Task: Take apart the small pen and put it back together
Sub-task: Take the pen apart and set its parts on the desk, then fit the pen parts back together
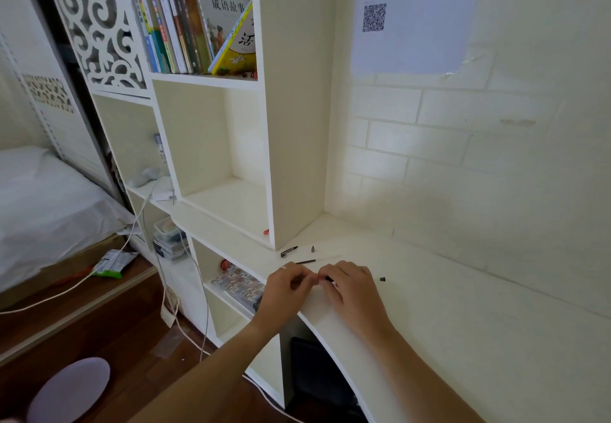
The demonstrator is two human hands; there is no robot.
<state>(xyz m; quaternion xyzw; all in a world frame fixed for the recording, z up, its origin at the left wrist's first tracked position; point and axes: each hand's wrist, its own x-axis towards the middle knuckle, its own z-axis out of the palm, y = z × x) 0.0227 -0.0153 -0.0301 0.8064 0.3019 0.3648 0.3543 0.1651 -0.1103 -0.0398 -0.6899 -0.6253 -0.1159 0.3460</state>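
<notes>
The small pen lies in pieces on the white desk (463,340). A black clip part (289,252), a small grey cone tip (312,249) and a thin dark refill (305,261) rest just beyond my hands. A tiny black cap piece (383,279) sits to the right. My left hand (287,287) and my right hand (350,287) meet fingertip to fingertip over the desk. Between them they pinch a small black pen part (328,278), mostly hidden by fingers.
A white shelf unit (297,158) stands at the desk's left end, books (205,15) on top. The wall (496,174) runs close behind the desk. Cables (185,290), a bed (49,197) and a purple stool (69,389) lie left, below desk level.
</notes>
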